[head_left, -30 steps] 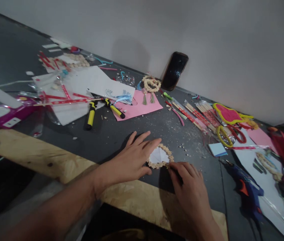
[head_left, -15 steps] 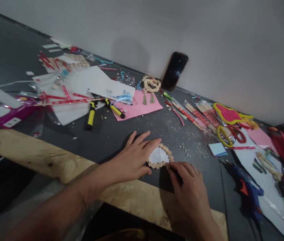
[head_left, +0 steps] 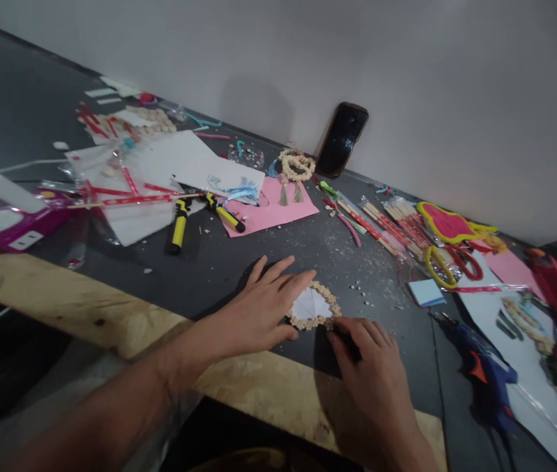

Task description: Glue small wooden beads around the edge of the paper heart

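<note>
Disc with white centre, beige bumpy rim lies on dark surface, near wooden front strip. Left hand: grip spread, fingers over disc's left edge. Right hand: fingertips at lower-right rim, cannot tell whether grip pinches it.

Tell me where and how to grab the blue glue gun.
Probably by its handle, near the orange trigger, the right hand coming from the near side. The glue gun lies with nozzle pointing away and handle toward the person, so this should keep fingers clear of the tip.
</note>
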Available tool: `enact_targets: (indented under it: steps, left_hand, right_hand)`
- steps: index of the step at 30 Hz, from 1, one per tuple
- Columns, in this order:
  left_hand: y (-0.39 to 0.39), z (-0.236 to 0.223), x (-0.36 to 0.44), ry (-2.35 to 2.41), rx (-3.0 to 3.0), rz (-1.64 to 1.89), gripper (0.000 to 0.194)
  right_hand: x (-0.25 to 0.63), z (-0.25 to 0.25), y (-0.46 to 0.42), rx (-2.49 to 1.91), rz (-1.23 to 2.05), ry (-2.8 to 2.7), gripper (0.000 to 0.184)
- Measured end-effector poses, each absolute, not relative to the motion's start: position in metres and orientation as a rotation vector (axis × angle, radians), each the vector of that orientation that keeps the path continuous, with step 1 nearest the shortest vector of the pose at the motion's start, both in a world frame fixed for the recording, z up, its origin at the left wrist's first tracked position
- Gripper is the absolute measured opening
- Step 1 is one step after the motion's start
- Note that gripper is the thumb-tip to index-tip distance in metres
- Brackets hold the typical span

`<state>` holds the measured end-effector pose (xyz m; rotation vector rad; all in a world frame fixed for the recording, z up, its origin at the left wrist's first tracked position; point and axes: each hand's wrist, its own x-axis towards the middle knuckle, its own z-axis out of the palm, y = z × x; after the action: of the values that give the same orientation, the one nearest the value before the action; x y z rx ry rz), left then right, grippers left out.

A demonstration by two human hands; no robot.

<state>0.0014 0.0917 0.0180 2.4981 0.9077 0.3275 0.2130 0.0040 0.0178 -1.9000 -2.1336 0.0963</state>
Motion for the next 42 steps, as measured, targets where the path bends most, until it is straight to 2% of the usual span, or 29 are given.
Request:
enact_targets:
  steps: [17,24,34,42]
  left_hand:
    - [0.092,0.014,0.002,0.922,2.515,0.336,0.082]
    - [0.092,0.013,0.002,0.915,2.508,0.335,0.082]
    - [0.092,0.013,0.003,0.920,2.505,0.334,0.083]
    - [0.091,0.014,0.003,0.925,2.491,0.327,0.083]
  right_hand:
    - [0.217,0.021,0.003,-1.890,0.066,-2.113,0.014]
    - [0.222,0.019,0.004,-2.034,-0.006,-2.048,0.033]
    - [0.220,0.020,0.007,-2.016,0.032,-2.084,0.018]
    - [0.220,0.021,0.006,-2.012,0.010,-2.070,0.022]
